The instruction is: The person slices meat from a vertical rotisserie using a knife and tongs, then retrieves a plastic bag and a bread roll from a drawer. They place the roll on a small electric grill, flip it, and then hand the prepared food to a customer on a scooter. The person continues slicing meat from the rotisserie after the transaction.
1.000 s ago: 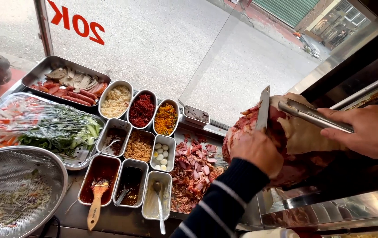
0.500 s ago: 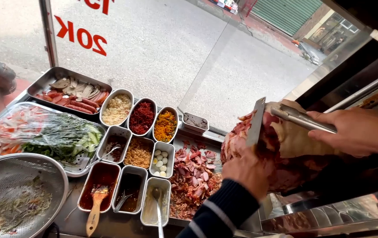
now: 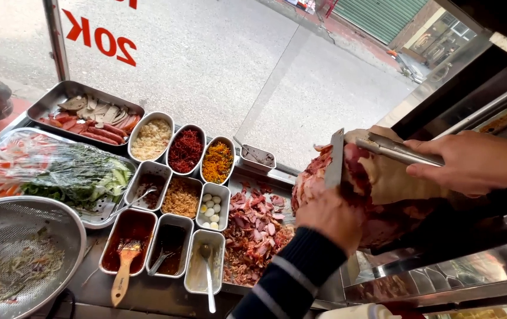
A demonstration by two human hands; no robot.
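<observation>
**Blade on the meat**

Big meat cone (image 3: 377, 207) at right, directly above left hand (image 3: 331, 215), gripping upright knife (image 3: 335, 159). Right hand (image 3: 472, 162) clamping metal tongs (image 3: 398, 149) onto top. Carved scraps (image 3: 256, 233) piled below, left.

A metal tray of sausages (image 3: 91, 115) sits at the back of the bench (image 3: 147, 292). Beside it, three tins hold what looks like shredded toppings (image 3: 185, 150). A tin of small white eggs (image 3: 210, 207) lies near the sauce tin with a brush (image 3: 126, 245). Wrapped greens (image 3: 70, 174) rest above a steel colander (image 3: 20, 260).
</observation>
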